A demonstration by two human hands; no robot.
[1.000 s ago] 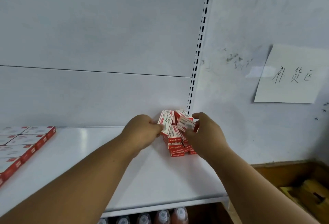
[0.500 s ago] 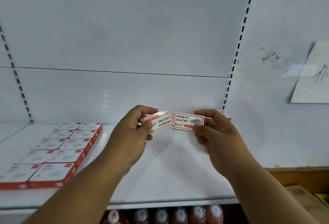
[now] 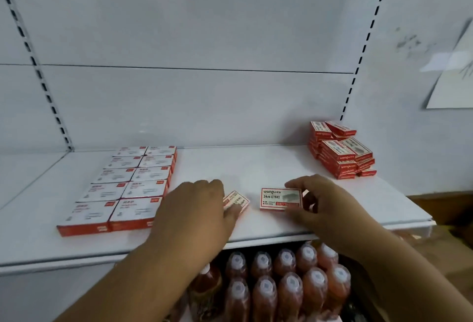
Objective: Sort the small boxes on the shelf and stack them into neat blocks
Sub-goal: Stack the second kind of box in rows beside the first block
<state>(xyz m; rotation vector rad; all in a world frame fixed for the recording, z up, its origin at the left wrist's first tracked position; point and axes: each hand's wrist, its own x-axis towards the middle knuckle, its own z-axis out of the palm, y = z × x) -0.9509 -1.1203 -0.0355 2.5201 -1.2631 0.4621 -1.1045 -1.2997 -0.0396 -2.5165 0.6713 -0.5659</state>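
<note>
On the white shelf [image 3: 256, 165], my left hand [image 3: 202, 204] grips a small red-and-white box [image 3: 236, 201], most of it hidden under my fingers. My right hand [image 3: 322, 200] holds a second small box [image 3: 280, 199] flat on the shelf, label up, gripped at its right end. The two boxes lie side by side with a small gap between them. A loose pile of the same small boxes [image 3: 337, 153] sits at the back right of the shelf. A neat two-column block of larger flat red-and-white boxes [image 3: 128, 188] lies at the left.
Slotted uprights [image 3: 358, 66] run up the white back panel. Below the shelf's front edge stand several reddish bottles [image 3: 289, 280] with white caps. A paper sheet [image 3: 455, 78] hangs on the wall at the right. A brown surface shows at lower right.
Both hands took a small box each from the pile, carried them left and forward, and lowered them onto the shelf. The view has swung left and down, showing the pile at back right.
</note>
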